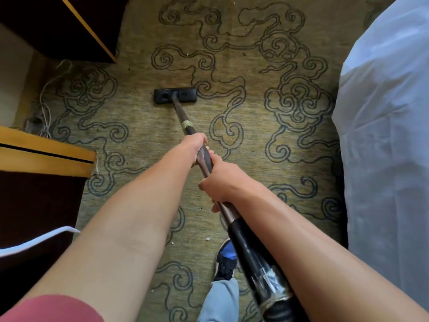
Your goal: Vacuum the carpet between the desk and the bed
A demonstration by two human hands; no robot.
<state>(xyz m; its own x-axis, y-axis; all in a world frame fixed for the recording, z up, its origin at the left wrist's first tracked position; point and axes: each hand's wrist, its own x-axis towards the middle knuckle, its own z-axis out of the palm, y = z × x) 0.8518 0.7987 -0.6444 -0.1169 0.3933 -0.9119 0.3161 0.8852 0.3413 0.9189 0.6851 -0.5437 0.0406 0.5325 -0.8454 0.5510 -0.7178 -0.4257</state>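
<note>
Hands gripped the vacuum wand (185, 126): left hand (194, 145) ahead of right hand (220, 182); floor head (175, 95) flat on mid-carpet (255, 159).

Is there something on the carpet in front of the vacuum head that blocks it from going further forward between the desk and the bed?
Nothing visible blocks it. The vacuum head lies flat on the carpet, and the strip ahead shows only small crumbs. The white cables lie off to the left near the desk, and the bed stays to the right.

Patterned carpet (243, 117) bears vacuum head (175, 95), shoe (226, 259), white crumbs (208, 238).
</note>
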